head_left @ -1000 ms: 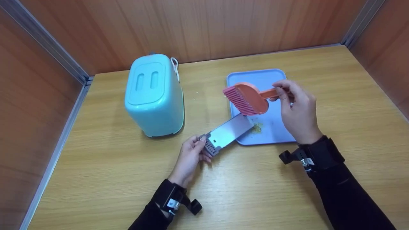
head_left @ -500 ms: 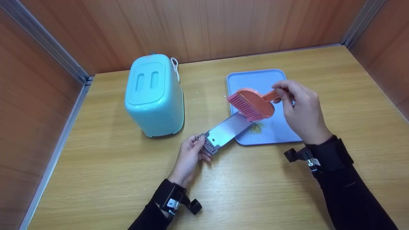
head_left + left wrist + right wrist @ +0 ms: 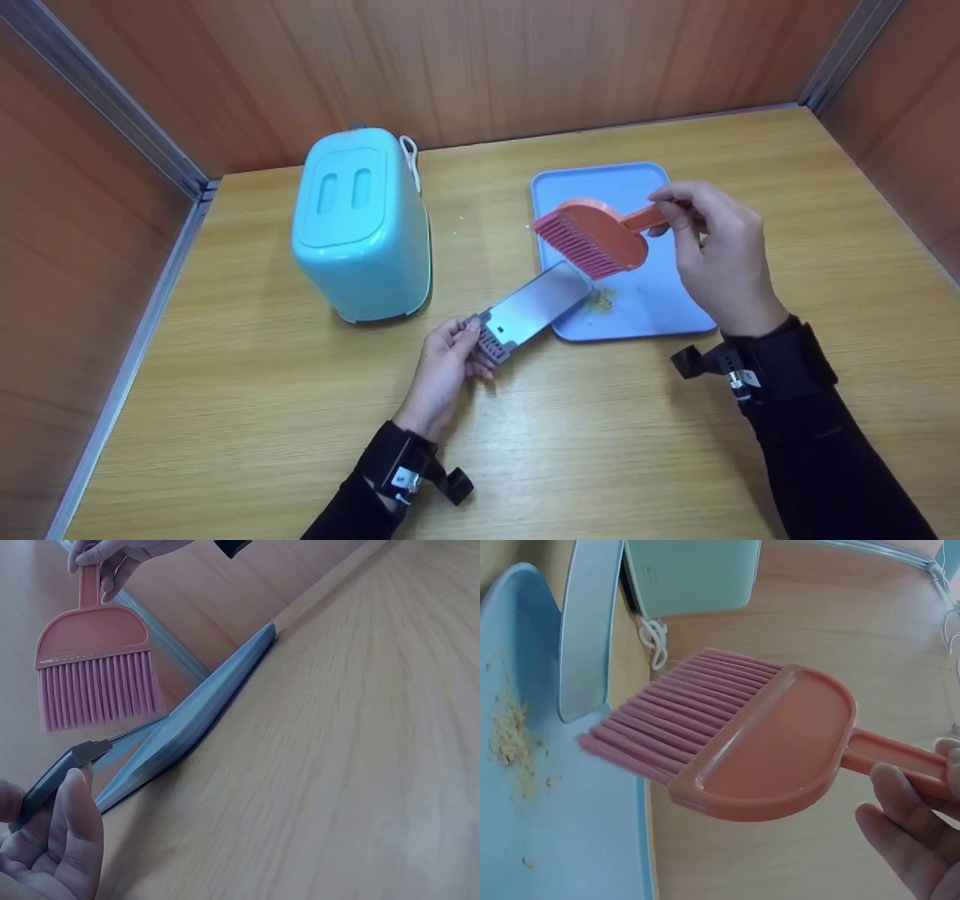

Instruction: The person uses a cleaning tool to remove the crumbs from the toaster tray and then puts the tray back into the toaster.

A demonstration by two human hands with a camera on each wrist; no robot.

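- Since half a second ago the brush (image 3: 592, 238) has lifted off the metal tray (image 3: 529, 308), bristles now just above its far end.
- The right hand (image 3: 712, 247) pinches the brush handle.
- The left hand (image 3: 446, 369) grips the tray's near grated end, far end over the blue tray (image 3: 600, 184), crumbs (image 3: 600, 299) just beyond.

Even, fairly bright light falls from above; soft shadows lie close under both hands on the worktop (image 3: 600, 450). The head view is sharp in the middle, with walls bowing at its edges. A pale sheen shows on the metal tray (image 3: 534, 304) between the hands. In the left wrist view the worktop is smeared with blur; the right wrist view is soft near the brush (image 3: 735, 739) bristle tips.
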